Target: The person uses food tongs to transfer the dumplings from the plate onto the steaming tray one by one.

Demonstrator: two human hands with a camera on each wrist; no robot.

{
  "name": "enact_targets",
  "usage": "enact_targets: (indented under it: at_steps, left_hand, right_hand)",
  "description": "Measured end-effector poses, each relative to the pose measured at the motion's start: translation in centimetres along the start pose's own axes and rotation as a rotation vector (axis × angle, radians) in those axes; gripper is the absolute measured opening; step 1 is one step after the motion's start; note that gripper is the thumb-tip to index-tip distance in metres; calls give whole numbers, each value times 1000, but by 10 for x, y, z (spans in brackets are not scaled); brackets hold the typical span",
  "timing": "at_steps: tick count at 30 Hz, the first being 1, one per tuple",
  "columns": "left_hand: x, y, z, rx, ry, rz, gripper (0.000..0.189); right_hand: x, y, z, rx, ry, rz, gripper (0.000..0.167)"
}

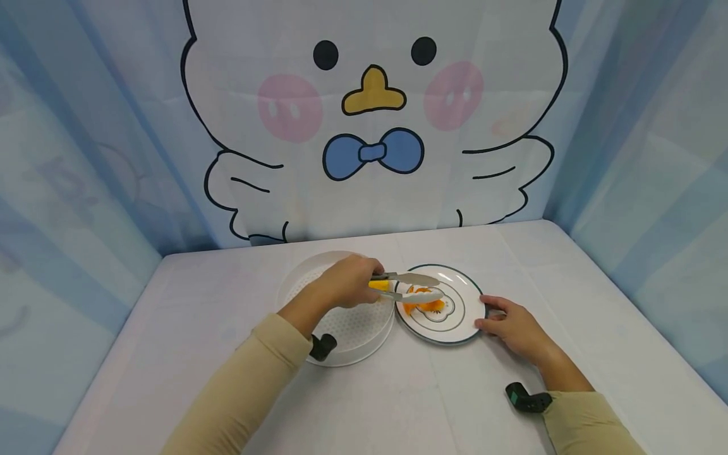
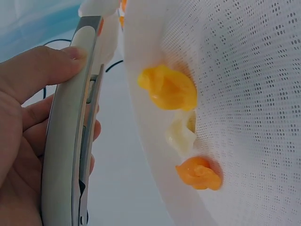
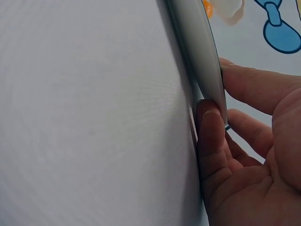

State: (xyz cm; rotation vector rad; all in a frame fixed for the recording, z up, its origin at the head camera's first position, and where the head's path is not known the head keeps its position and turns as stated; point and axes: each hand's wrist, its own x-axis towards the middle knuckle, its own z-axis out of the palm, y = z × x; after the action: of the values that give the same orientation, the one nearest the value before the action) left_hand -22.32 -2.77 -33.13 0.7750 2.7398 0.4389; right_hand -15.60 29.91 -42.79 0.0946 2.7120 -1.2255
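Note:
My left hand [image 1: 354, 281] grips metal tongs [image 1: 406, 278] with pale tips above a white plate [image 1: 469, 309] with a dark rim. Orange pieces [image 1: 434, 306] lie on that plate under and beside the tips; whether the tips hold any cannot be told. My right hand [image 1: 514, 325] pinches the plate's right edge, thumb on top and fingers beneath. Below my left hand is a round white perforated basket [image 1: 347, 328]. In the left wrist view a yellow dumpling-like piece [image 2: 170, 89], a pale piece [image 2: 181, 134] and an orange piece [image 2: 199, 173] lie inside it along its wall.
The basket and plate stand side by side on a white-covered table [image 1: 398, 404]. A cloth backdrop [image 1: 370, 202] with a cartoon chick rises behind the table, and blue curtains [image 1: 654, 158] flank it. A dark wrist camera [image 1: 527, 399] sits by the right sleeve.

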Motion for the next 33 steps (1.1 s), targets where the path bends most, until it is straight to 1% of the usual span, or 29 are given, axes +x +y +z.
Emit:
enact_targets:
  at_steps: [6, 13, 19, 24, 28, 31, 33]
  left_hand:
    - [-3, -2, -3, 18, -9, 6, 47]
    - [-5, -4, -2, 15, -33, 9, 49]
    - [-7, -3, -2, 66, -13, 21, 49]
    - [-5, 1, -3, 124, -15, 23, 48]
    - [-2, 4, -1, 173, -14, 24, 47]
    - [1, 5, 3, 179, -6, 20, 46]
    - [3, 6, 5, 167, -3, 12, 46]
  right_hand:
    - [1, -1, -1, -10, -2, -1, 74]
    - [1, 2, 0, -10, -6, 2, 73]
    - [1, 1, 0, -8, -5, -9, 74]
    - [1, 1, 0, 1, -6, -6, 73]
    - [0, 2, 0, 10, -3, -11, 73]
    - [1, 2, 1, 12, -2, -11, 73]
    - [1, 2, 1, 8, -3, -7, 74]
